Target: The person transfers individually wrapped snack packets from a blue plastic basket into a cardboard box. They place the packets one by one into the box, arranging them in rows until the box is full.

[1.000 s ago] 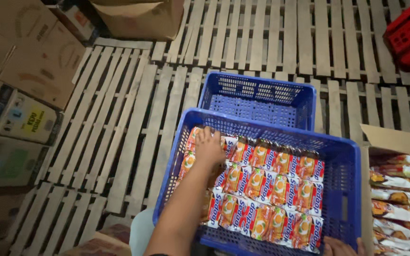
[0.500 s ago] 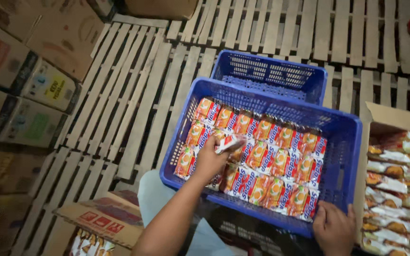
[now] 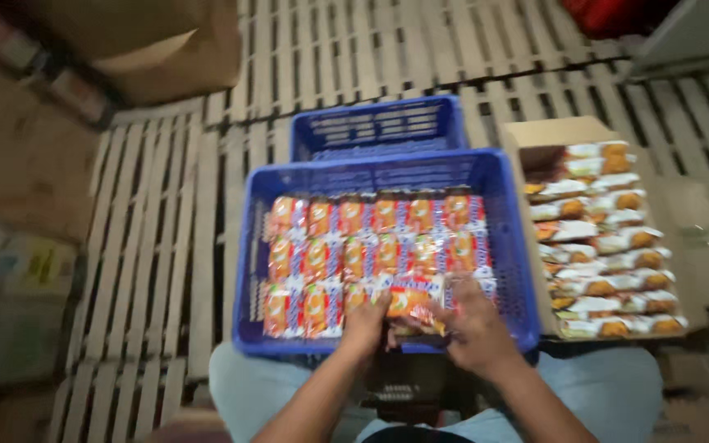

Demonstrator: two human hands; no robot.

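Both hands — left hand (image 3: 365,321), right hand (image 3: 471,328) — clamp fingers on an orange snack packet (image 3: 408,299) at the near edge of the blue plastic crate (image 3: 509,246) (rows already packed); laying it flat and aligned seems wise.

A left hand (image 3: 365,324) and a right hand (image 3: 473,328) are both gripping one orange snack packet (image 3: 410,300) at the near edge of a blue plastic crate (image 3: 244,271). Rows of matching orange packets (image 3: 354,246) are lying flat inside the crate. A second blue crate (image 3: 375,127) is sitting just behind it on the white slatted floor (image 3: 157,230). An open cardboard box (image 3: 535,133) of pale packets (image 3: 605,238) is standing just to the right, beside the crate.
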